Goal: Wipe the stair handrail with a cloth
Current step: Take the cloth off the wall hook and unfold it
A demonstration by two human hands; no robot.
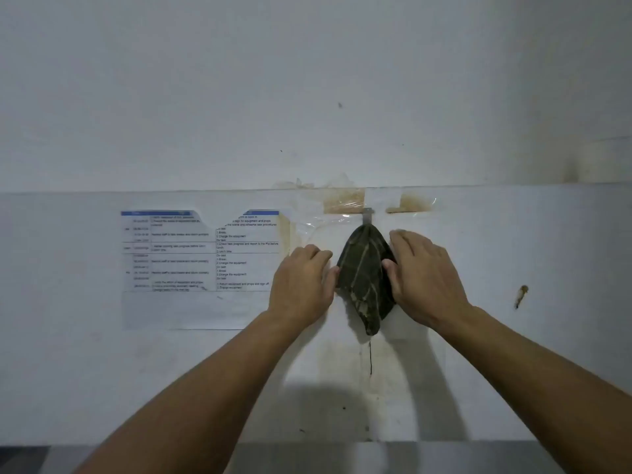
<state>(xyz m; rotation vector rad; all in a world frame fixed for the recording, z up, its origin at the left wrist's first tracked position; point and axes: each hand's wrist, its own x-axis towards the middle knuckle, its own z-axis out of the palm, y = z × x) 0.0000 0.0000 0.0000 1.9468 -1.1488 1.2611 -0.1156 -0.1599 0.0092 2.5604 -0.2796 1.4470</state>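
Note:
A dark green cloth (364,278) with pale stripes hangs on the white wall from a small grey hook (367,217). A loose thread dangles below it. My left hand (302,285) presses against the cloth's left edge, thumb touching the fabric. On the cloth's right side is my right hand (422,278), its thumb pressing into the fabric and its fingers laid over the edge. Both hands pinch the cloth between them. No handrail is in view.
A printed schedule sheet (201,265) in a clear sleeve is stuck to the wall left of the cloth. Yellowed tape patches (343,201) sit above the hook. A brown mark (520,295) is on the wall at right. A grey floor strip (307,456) runs along the bottom.

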